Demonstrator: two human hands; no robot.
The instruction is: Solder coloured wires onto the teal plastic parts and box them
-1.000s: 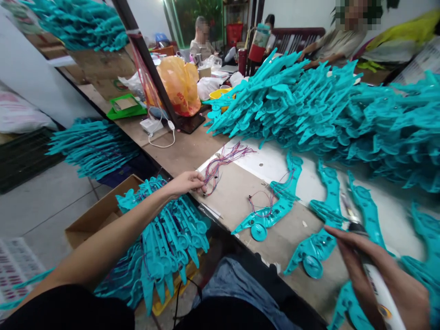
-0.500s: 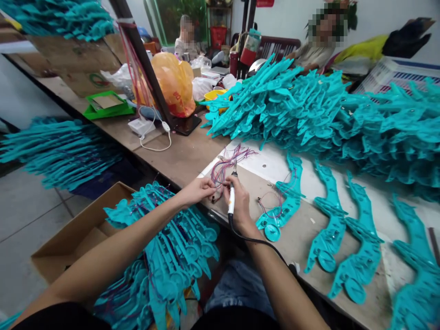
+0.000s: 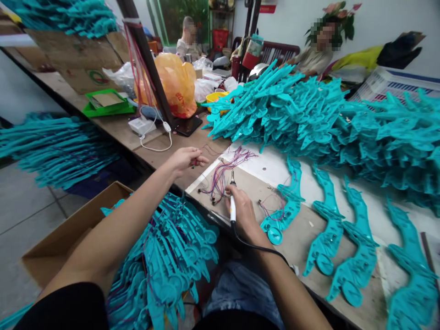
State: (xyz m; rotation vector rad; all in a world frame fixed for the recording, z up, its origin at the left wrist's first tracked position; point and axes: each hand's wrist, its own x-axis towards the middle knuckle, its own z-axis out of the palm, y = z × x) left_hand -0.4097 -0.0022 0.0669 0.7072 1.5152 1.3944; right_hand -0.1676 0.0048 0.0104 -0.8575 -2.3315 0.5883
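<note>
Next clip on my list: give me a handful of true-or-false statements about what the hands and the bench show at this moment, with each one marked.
1. The right hand holds a white soldering iron with its tip over the bundle of wires. True.
2. The left hand rests on the cardboard box. False: it is raised over the bench, pinching a thin wire.
3. A teal plastic part with wires on it lies just to the right of the right hand. True.
4. The big pile of teal parts sits on the floor. False: it is heaped on the bench, behind the single parts.
5. An orange plastic bag stands at the far end of the bench. True.
</note>
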